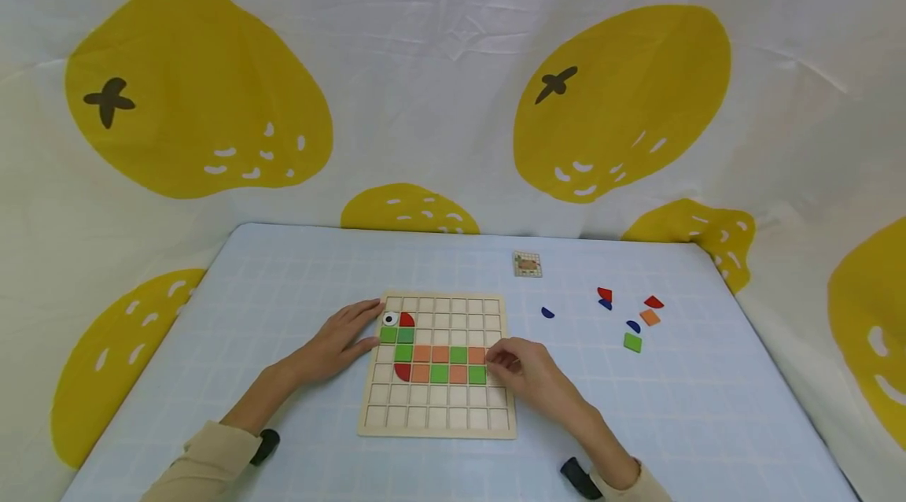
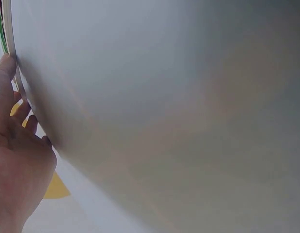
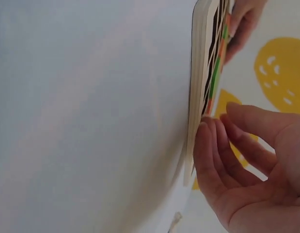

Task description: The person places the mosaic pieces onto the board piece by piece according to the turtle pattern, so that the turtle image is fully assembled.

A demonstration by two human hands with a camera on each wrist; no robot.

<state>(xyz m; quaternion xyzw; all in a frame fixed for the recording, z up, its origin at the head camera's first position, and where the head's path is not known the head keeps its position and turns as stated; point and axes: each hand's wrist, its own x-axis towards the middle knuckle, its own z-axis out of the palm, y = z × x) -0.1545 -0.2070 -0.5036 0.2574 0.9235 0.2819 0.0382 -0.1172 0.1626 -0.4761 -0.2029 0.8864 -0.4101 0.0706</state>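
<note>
A square wooden grid board (image 1: 439,417) lies on the table, bearing a pattern of green, orange and red pieces. A white piece with an eye (image 1: 390,319) sits at its upper left, beside a red quarter-round piece (image 1: 406,319). My left hand (image 1: 338,342) rests against the board's left edge, thumb and fingers spread along it. At the right end of the pattern, my right hand (image 1: 527,372) bends its fingers over the board's edge, by an orange square (image 1: 477,355). In the right wrist view the thumb (image 3: 237,112) stands apart from the fingertips, and no piece shows between them.
Right of the board lie loose pieces: a green square (image 1: 633,342), an orange square (image 1: 650,317), red pieces (image 1: 654,302) and blue half-rounds (image 1: 548,312). A small picture card (image 1: 527,264) lies near the far edge. A fruit-print curtain (image 1: 439,93) hangs behind the table.
</note>
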